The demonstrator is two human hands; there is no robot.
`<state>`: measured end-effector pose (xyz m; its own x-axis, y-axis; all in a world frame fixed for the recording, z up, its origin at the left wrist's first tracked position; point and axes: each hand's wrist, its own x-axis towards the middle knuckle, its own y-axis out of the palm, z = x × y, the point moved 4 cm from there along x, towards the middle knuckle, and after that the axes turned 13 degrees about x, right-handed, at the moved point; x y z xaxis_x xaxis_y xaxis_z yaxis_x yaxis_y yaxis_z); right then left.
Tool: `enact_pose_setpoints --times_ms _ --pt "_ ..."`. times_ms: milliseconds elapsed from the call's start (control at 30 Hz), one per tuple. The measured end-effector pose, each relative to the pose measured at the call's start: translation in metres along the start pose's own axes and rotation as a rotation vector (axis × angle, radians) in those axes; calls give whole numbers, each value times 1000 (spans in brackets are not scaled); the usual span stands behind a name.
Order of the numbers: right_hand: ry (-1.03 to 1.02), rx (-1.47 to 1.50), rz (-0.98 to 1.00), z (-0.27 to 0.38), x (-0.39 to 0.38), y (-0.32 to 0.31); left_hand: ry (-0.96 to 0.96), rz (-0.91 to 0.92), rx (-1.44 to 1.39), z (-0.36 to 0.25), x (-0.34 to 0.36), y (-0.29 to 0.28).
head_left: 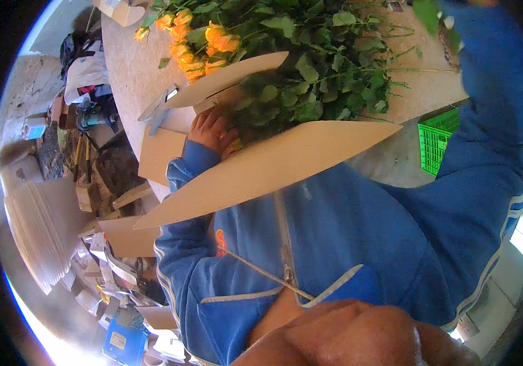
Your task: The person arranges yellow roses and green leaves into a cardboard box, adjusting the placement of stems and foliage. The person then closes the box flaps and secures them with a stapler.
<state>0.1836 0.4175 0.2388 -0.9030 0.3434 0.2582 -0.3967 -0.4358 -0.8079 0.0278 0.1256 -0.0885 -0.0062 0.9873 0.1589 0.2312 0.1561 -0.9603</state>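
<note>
just the one head cam, left fisheye of my pair, aimed steeply down my front, blue jacket really close, my left hand farther out, worktop up top, edges all bendy, black corners

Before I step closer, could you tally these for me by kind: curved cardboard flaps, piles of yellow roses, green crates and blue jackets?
Curved cardboard flaps: 2
Pile of yellow roses: 1 (single blooms overlap too much to count)
Green crate: 1
Blue jacket: 1
Total: 5
</note>
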Motion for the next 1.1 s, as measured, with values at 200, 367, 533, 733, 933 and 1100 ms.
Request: enact_pose_setpoints --times_ms 200,367,533,733,933,1100 --pt "39 49 585 -11 -63 165 -6 82 63 -1 -2 4" --pt "48 133 470 -51 -79 248 -10 134 27 -1 -1 4" --pt "30 52 417 -78 -88 281 41 -61 26 -6 1 -5" --pt "-29 -87 436 -91 -95 298 13 -33 2 -9 3 -11" --pt "-73 -300 473 -91 -103 310 -85 9 -77 -8 5 -15" --pt "42 -366 515 -65 -106 291 -61 -2 -70 -6 4 -9"
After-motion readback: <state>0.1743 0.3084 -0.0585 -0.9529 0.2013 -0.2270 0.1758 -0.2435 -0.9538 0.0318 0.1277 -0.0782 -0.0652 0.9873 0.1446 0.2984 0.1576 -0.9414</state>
